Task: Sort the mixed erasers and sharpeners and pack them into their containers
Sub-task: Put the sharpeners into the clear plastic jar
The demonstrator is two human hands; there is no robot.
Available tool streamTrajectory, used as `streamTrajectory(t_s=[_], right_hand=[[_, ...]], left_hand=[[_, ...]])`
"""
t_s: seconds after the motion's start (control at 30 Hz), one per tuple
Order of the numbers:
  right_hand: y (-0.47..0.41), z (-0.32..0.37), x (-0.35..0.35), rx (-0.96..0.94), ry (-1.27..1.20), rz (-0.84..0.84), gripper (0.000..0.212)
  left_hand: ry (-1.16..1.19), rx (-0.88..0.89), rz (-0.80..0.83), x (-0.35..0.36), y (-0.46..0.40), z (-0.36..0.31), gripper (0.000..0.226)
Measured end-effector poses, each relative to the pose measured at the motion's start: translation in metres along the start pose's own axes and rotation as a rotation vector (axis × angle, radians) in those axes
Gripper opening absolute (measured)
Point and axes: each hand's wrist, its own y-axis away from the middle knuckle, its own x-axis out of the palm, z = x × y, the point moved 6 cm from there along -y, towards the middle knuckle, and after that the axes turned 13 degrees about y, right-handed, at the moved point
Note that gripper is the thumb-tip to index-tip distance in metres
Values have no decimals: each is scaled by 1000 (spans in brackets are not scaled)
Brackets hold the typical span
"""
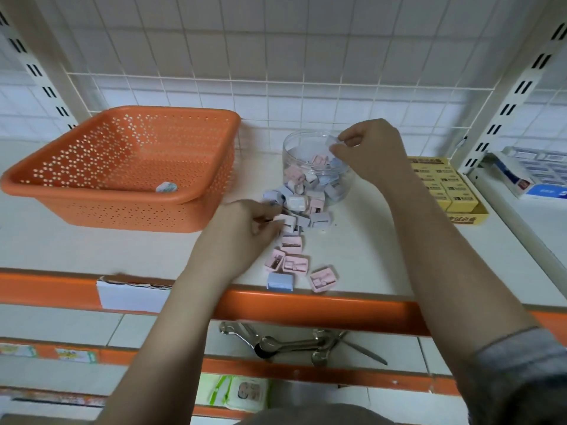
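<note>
- Dropping a sharpener [333, 144] pinched in the right hand [368, 151] into the jar [294, 145], half full.
- Left hand [245, 231] pinches another from the pile [294, 237] at 6 o'clock of the jar.
- Basket [92, 185] holds one eraser [166, 187].

A white wire grid panel [276, 56] backs the white shelf [383, 256], with tiled wall behind it. Slotted uprights [521, 87] stand at the shelf's back corners. A torn white label [132, 294] sticks to the orange front edge [337, 311], left of centre. On the shelf below lie metal spoons [276, 345] and a knife-like utensil [365, 352], bunched together near its front edge. Lower still sits a pack of wipes [242, 392]. On the neighbouring shelf to the right, blue-and-white boxes [534, 176] lie near its back edge.
</note>
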Motion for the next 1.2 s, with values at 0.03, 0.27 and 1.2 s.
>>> streamTrajectory(t_s=[0.03, 0.27, 1.2], right_hand=[[-6, -1, 4, 8, 18, 13, 19], [-19, -5, 14, 17, 43, -19, 25], [138, 4, 13, -215, 84, 676, 33]], left_hand=[[-4, -14, -3, -2, 6, 5, 26], [-23, 3, -30, -14, 22, 3, 26], [-99, 224, 17, -12, -57, -44, 28]])
